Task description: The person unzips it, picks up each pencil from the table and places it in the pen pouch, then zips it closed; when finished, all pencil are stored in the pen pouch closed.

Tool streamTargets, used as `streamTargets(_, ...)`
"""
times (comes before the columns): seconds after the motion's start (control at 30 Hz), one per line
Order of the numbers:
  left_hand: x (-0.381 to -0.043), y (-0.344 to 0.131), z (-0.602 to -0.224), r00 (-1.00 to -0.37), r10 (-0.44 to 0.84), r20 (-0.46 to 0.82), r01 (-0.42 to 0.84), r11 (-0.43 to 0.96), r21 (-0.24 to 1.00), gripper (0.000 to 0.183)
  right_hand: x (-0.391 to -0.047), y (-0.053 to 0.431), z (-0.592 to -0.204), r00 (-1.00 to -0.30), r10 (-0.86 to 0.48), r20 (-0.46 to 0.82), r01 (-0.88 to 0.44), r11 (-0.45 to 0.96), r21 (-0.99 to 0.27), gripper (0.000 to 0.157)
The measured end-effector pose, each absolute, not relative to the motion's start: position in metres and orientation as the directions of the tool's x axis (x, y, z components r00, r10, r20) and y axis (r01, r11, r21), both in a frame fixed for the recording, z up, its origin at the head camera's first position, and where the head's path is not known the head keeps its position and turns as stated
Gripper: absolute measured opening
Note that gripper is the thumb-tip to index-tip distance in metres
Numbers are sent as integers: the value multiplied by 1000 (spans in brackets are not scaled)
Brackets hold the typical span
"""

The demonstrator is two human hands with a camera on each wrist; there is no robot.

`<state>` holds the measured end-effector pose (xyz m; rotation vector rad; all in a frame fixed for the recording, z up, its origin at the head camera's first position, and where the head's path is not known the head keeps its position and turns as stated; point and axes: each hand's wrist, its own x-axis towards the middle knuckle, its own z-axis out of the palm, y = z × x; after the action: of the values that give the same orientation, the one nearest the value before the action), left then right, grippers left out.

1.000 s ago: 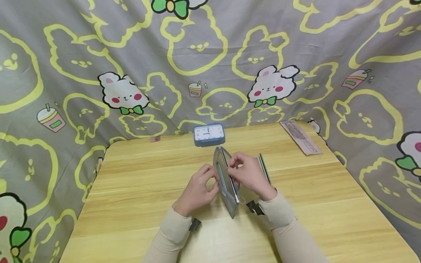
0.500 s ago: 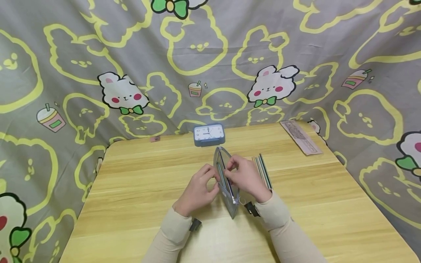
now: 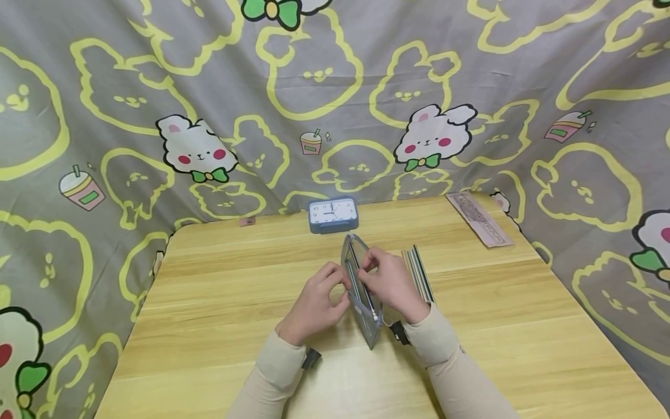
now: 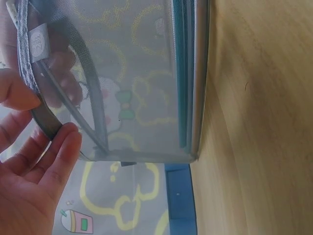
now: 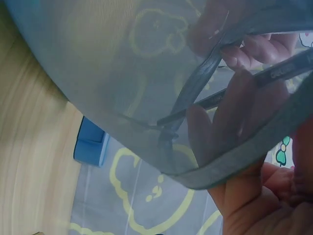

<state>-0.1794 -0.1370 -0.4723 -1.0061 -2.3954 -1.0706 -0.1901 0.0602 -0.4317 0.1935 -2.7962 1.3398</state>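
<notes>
A grey see-through mesh zip pouch (image 3: 361,302) stands on edge on the table, its mouth up and spread. My left hand (image 3: 316,299) pinches the near-left rim of that mouth between thumb and fingers, seen closely in the left wrist view. Several teal pencils (image 4: 183,73) lie along the bottom inside. My right hand (image 3: 389,282) has its fingers inside the mouth, behind the mesh in the right wrist view. They hold a dark pencil (image 5: 286,68) with pale lettering, slanting within the opening. Several more pencils (image 3: 420,273) lie on the table beside my right hand, partly hidden by it.
A blue alarm clock (image 3: 332,215) stands behind the pouch at the table's back edge. A flat pinkish printed strip (image 3: 478,219) lies at the back right. One small pink piece (image 3: 246,222) sits at the back left. Patterned grey curtain (image 3: 335,87) hangs behind the table.
Over the last second my right hand has moved slightly left and down into the pouch's mouth with the dark pencil, uncovering more of the pencils on the table. My left hand stays nearly still.
</notes>
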Motion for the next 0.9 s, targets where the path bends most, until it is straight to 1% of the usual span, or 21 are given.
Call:
streamTargets(0.23, -180, -137, -473, -695, 473, 541, 718, 471, 512, 22, -190, 62, -432, -988, -91, 124, -153, 646, -748, 11)
streamTargets(0.47, -180, -137, -472, -693, 477, 541, 721, 467, 513, 22, -193, 78, -424, -988, -63, 141, -149, 626, -766, 8)
streamTargets(0.57, -180, -137, -471, -700, 475, 534, 714, 471, 517, 21, -197, 94, -420, -984, -39, 174, -155, 669, -727, 8)
streamTargets(0.63, -180, -137, -471, -699, 474, 535, 715, 472, 516, 21, -200, 108, -419, -983, -46, 180, -158, 718, -678, 9)
streamTargets(0.7, -180, -137, -471, -700, 474, 534, 714, 473, 516, 20, -205, 122, -422, -986, -80, 148, -155, 778, -609, 12)
streamTargets(0.77, -180, -137, -471, -700, 474, 534, 714, 470, 519, 21, -209, 138, -428, -988, -126, 87, -153, 831, -534, 14)
streamTargets(0.83, -180, -137, -471, -701, 474, 533, 713, 467, 523, 21, -213, 153, -436, -983, -183, -5, -159, 869, -468, 15)
streamTargets(0.9, -180, -137, -472, -701, 473, 534, 713, 466, 524, 20, -216, 166, -447, -971, -217, -97, -155, 889, -431, 16)
